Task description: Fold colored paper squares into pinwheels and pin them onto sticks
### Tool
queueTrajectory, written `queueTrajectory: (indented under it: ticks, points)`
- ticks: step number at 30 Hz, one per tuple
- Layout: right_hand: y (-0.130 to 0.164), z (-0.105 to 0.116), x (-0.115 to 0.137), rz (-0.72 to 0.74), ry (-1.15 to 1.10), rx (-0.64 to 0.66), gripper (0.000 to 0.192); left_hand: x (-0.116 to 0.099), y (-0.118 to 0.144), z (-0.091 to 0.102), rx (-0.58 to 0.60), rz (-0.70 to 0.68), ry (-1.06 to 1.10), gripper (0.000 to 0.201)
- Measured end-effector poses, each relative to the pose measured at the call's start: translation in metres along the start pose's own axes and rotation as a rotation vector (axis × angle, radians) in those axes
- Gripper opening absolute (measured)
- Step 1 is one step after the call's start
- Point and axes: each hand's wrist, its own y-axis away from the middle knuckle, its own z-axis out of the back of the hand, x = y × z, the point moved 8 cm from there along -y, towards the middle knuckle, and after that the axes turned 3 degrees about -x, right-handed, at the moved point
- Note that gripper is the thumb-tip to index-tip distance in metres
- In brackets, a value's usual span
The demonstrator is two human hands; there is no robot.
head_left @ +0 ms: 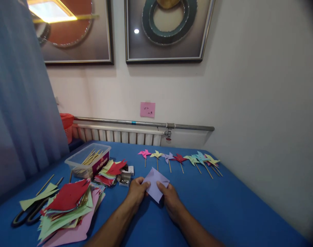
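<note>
- Left hand [137,190] and right hand [170,198], fingers [160,185] pinching a lilac paper square [155,183], held just above the blue surface [223,206].
- Left of them: stacked coloured paper [69,206], black scissors [27,214].
- Behind that: clear box of sticks [88,161].
- Farthest back: row of paper pinwheels [179,158] lying flat near the wall.

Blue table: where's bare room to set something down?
Free: the right side of the blue table, between the right hand and the wall, in front of the pinwheel row. Crowded: left side, with the paper stack, scissors, plastic box and smaller paper pile.
</note>
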Motion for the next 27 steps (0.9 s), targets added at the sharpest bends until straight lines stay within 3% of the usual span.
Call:
queueTrajectory:
  ticks: [3,8,12,20,24,27]
  points:
    - [0.006,-0.003,0.001,-0.038,-0.045,0.053,0.051,0.002,0.000,0.000,-0.001,0.026,0.028,0.042]
    - [0.006,0.007,-0.006,0.002,-0.004,-0.015,0.056,0.004,0.004,-0.007,0.027,0.048,0.053,0.041]
    - [0.004,0.006,-0.007,-0.023,-0.039,0.006,0.055,0.002,0.007,-0.011,0.034,0.060,0.052,0.043]
    - [0.010,-0.002,-0.002,-0.061,-0.109,0.045,0.051,-0.008,0.008,-0.006,-0.016,0.005,0.078,0.043]
    - [0.008,0.003,-0.003,-0.049,-0.096,-0.019,0.048,-0.008,0.010,-0.008,0.011,0.012,0.086,0.043]
    - [0.007,0.005,-0.004,-0.054,-0.077,-0.032,0.049,-0.012,0.007,0.000,-0.037,-0.021,0.083,0.043]
